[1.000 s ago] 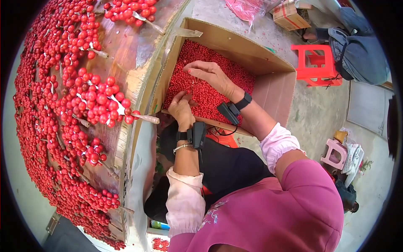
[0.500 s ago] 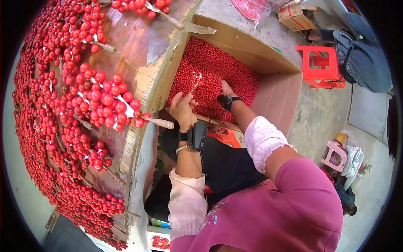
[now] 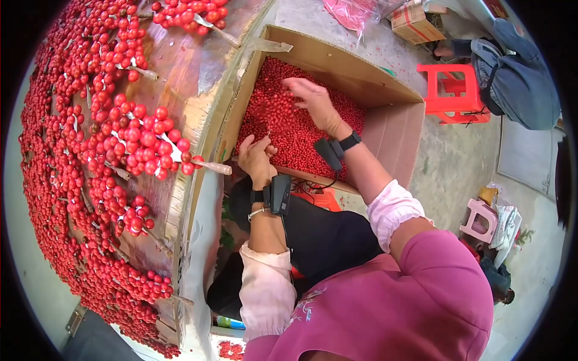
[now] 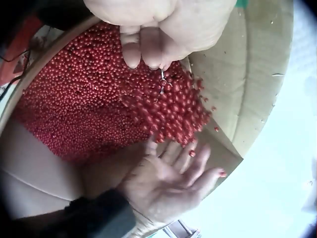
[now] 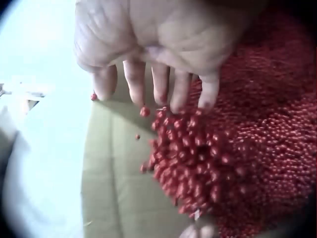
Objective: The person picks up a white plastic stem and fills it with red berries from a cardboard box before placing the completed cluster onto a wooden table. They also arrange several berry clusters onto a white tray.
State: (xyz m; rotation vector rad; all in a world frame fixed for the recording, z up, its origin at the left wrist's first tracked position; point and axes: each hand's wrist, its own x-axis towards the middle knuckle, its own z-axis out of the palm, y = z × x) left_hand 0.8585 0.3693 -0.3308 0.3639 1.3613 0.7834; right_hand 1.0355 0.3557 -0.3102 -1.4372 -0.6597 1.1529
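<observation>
My left hand [image 3: 256,160] is over the near left side of a cardboard box [image 3: 385,135] and pinches a thin branched stem [image 4: 162,82] between thumb and fingers. Small red berries [image 3: 310,156] fill the bottom of the box. A loose, blurred clump of berries [image 5: 190,161] is in the air around the stem, hiding much of it. Just beyond, my right hand [image 3: 316,103] is spread with the fingers straight, the palm towards the clump in the left wrist view. Single berries [image 5: 144,111] show close by its fingertips.
To the left, a wooden board [image 3: 174,72] carries many berry-covered sprigs [image 3: 144,141], some stems jutting past its edge. Beyond the box stand a red stool [image 3: 448,90], a seated person's legs [image 3: 518,78] and a small carton [image 3: 416,23]. A pink stool [image 3: 480,218] is at the right.
My right hand went down into the berries, then came up and opened beside the left hand, with berries now flying around the stem. The left hand has stayed nearly in place.
</observation>
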